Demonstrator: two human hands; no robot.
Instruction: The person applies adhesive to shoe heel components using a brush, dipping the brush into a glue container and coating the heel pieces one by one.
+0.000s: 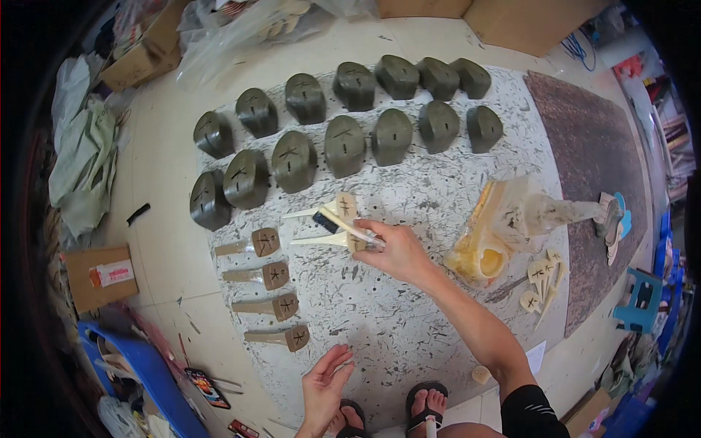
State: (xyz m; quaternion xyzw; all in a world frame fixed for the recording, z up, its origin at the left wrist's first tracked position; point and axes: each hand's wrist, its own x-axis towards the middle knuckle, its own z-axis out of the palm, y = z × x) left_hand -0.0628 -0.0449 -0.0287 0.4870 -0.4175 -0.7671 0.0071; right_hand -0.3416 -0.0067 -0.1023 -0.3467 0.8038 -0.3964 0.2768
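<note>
White-handled brush (342,223) sits pinched in my right hand (398,253), two cream paddles (345,202) beside that grip; nearer me, my left hand (326,385) hangs half-curled, empty.

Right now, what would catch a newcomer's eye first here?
Two rows of dark green blocks across the far part of the speckled board would likely stand out first. Near the middle, the right hand holds a black-bristled brush. Four brown paddle-shaped pieces form a column toward the board's left edge.
</note>
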